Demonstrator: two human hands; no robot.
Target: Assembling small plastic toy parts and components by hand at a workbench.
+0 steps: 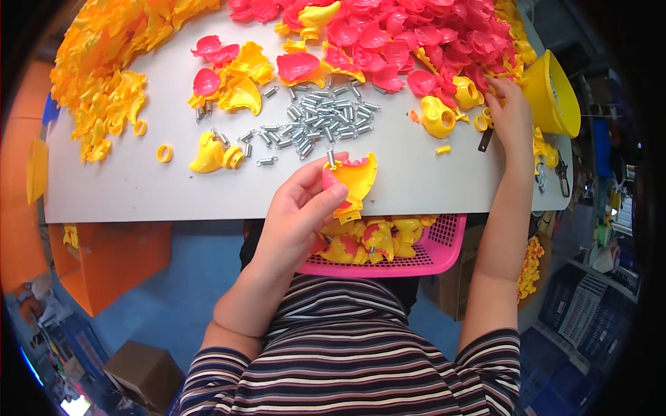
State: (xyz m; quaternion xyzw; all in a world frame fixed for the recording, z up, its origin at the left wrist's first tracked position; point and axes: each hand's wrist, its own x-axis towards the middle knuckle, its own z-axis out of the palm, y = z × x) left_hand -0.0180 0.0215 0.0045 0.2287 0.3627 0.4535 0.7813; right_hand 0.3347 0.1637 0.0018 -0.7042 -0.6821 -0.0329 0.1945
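My left hand pinches a yellow plastic shell half with a pink insert along its inner side. A small metal coil spring stands at its upper edge. At the right, my right hand reaches to the edge of the pink pile, its thumb and fingers a little apart. Beside those fingers lie a hollow yellow piece and a yellow ring. Nothing shows between the fingertips, which are partly hidden. A heap of coil springs lies on the table beyond my left hand.
Pink shells and orange-yellow parts are heaped along the far side of the white table. A yellow tub stands at the right. Below the front edge, a pink basket holds yellow-pink pieces. An orange bin is at lower left.
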